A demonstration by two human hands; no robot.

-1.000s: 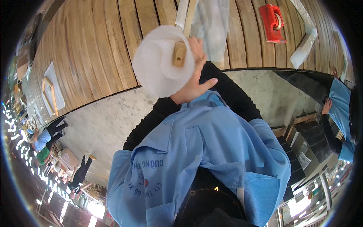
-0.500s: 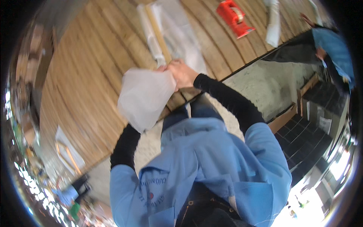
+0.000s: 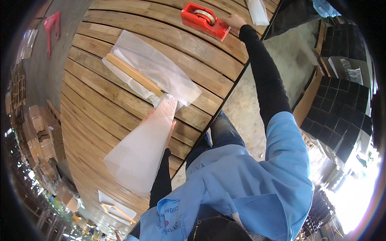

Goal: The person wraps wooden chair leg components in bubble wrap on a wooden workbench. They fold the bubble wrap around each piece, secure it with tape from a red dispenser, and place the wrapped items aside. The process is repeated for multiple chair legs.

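Note:
A narrow wooden strip (image 3: 134, 74) lies on a translucent white foam sheet (image 3: 173, 72) spread on the slatted table. Its near end is wrapped in a foam flap (image 3: 138, 152) that fans out toward me. My left hand (image 3: 173, 127) grips this wrapped end, mostly hidden by the foam; only parts of fingers and the palm's edge show. My right hand (image 3: 236, 21) is stretched out to the far right, its fingers drawn together at the near end of a red tape dispenser (image 3: 209, 26). Whatever lies between those fingertips is too small to make out. A pale tape roll (image 3: 205, 17) sits in the dispenser.
The wooden table (image 3: 100, 96) has its edge along my right side. A white wrapped piece (image 3: 257, 12) lies at the far right. Another sheet with a wooden frame piece (image 3: 116, 211) lies at lower left. Stacked dark blocks (image 3: 337, 112) stand right, beyond the floor gap.
My right hand has left the wrapped strip and reached out to the tape dispenser. My left hand stays at the foam. The view has turned, and the foam flap now hangs longer toward me.

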